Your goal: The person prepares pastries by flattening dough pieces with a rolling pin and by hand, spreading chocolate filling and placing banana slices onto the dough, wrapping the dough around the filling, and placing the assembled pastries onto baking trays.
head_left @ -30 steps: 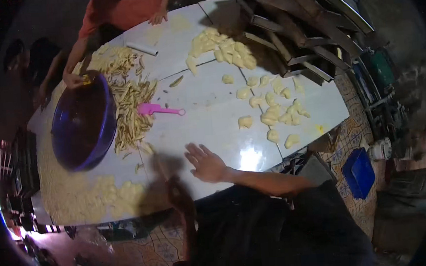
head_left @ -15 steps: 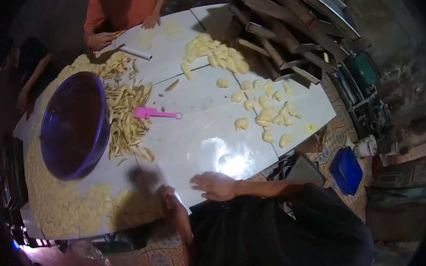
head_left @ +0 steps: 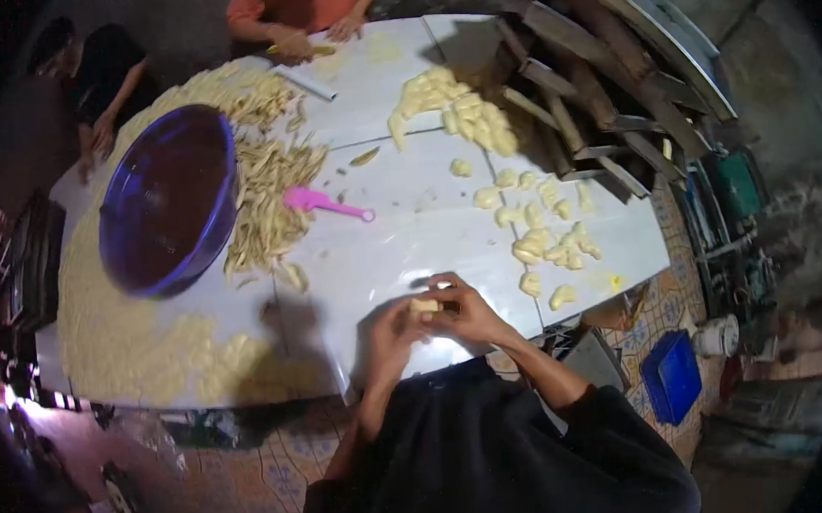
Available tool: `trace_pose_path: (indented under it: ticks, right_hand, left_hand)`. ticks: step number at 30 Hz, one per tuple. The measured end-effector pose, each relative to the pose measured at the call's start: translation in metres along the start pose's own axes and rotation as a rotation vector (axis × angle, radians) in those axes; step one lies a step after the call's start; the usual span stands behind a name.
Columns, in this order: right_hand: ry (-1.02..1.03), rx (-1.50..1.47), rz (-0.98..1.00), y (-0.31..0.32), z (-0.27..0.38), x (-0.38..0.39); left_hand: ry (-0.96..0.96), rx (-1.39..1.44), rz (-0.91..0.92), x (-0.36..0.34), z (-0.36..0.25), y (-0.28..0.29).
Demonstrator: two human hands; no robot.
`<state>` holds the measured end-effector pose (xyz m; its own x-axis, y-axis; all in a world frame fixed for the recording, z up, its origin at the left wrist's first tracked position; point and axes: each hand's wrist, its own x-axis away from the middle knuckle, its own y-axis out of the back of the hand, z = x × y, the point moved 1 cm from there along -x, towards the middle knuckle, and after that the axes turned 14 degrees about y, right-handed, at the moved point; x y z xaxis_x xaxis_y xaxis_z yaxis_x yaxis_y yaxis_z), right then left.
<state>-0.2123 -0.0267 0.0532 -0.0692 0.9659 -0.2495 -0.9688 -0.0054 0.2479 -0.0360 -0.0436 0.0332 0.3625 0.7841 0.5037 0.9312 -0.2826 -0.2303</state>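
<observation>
Both my hands meet low over the near part of the white table, around one small pale dough piece [head_left: 424, 306]. My left hand [head_left: 391, 340] is closed against its left side. On the other side, my right hand [head_left: 469, 315] grips it with bent fingers, which partly cover it. Several loose dough pieces [head_left: 532, 245] lie to the right of my hands, and a larger mass of dough [head_left: 480, 123] is farther back. Beyond my hands, a pink scoop [head_left: 331, 204] rests with its head against a heap of brownish filling strips [head_left: 268, 185].
A big purple basin [head_left: 232, 188] with dark contents stands at left, with flattened dough pieces [head_left: 142, 361] spread around it. Metal trays [head_left: 589, 82] are stacked at back right. Two people work across the table [head_left: 409, 228]. A blue crate [head_left: 670, 377] sits on the floor at right.
My hands have come together with a dough piece between them; one loose piece at right is gone from the table. The view has shifted, with things appearing farther right.
</observation>
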Motion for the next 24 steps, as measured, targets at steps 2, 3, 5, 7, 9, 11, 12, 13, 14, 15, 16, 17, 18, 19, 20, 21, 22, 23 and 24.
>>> trace_pose_path:
  ticks: [2, 3, 5, 7, 9, 11, 12, 13, 14, 15, 16, 17, 18, 19, 20, 21, 22, 23, 24]
  right_hand:
    - [-0.142, -0.101, 0.032, -0.013, 0.026, -0.006]
    - [-0.142, -0.115, 0.050, -0.020, 0.023, -0.010]
    - [-0.099, 0.154, 0.067, -0.029, 0.005, -0.008]
    - [0.108, 0.413, 0.075, -0.031, -0.023, 0.005]
    - [0.166, 0.536, 0.127, -0.026, -0.018, 0.018]
    - [0.223, 0.566, 0.281, -0.024, -0.009, 0.027]
    - [0.195, 0.625, 0.444, -0.025, -0.008, 0.027]
    - [0.188, 0.623, 0.452, -0.024, -0.015, 0.030]
    - [0.288, 0.772, 0.490, -0.024, -0.027, 0.030]
    - [0.390, 0.920, 0.527, -0.023, -0.036, 0.033]
    - [0.401, 1.026, 0.602, -0.019, -0.034, 0.030]
    - [0.401, 1.027, 0.603, -0.018, -0.033, 0.030]
    - [0.396, 0.994, 0.562, -0.016, -0.032, 0.030]
    - [0.386, 0.963, 0.516, -0.013, -0.031, 0.031]
    - [0.463, 1.029, 0.483, -0.010, -0.031, 0.033]
    - [0.486, 1.017, 0.407, -0.009, -0.042, 0.036]
    - [0.442, 1.034, 0.399, -0.002, -0.040, 0.038]
    - [0.410, 1.042, 0.394, 0.003, -0.031, 0.034]
    - [0.343, 0.997, 0.421, 0.005, -0.024, 0.030]
  left_hand:
    - [-0.001, -0.028, -0.092, -0.003, 0.017, 0.008]
    - [0.001, -0.025, -0.114, -0.007, 0.022, 0.015]
    - [-0.391, -0.814, -0.463, -0.012, 0.024, 0.019]
    - [-0.422, -1.053, -0.689, 0.000, 0.011, 0.002]
    - [-0.412, -0.864, -0.694, 0.002, 0.013, 0.008]
    - [-0.419, -0.837, -0.305, 0.010, 0.012, 0.017]
    - [-0.446, -1.021, -0.198, 0.009, 0.012, 0.014]
    - [-0.468, -1.199, -0.090, 0.011, 0.010, 0.009]
    - [-0.438, -1.299, -0.036, 0.010, 0.012, 0.006]
    - [-0.434, -1.296, -0.033, 0.012, 0.013, 0.004]
    - [-0.429, -1.373, -0.076, 0.012, 0.008, 0.001]
    - [-0.423, -1.451, -0.121, 0.012, 0.004, -0.001]
    - [-0.380, -1.433, -0.117, 0.012, -0.002, -0.004]
    - [-0.385, -1.436, -0.113, 0.011, -0.001, -0.003]
    - [-0.369, -1.385, -0.174, 0.011, -0.001, 0.003]
    - [-0.354, -1.335, -0.233, 0.012, -0.001, 0.009]
    - [-0.447, -1.236, -0.411, 0.018, 0.002, 0.016]
    - [-0.396, -1.008, -0.653, 0.027, -0.001, 0.025]
    - [-0.287, -1.041, -0.965, 0.029, 0.032, 0.045]
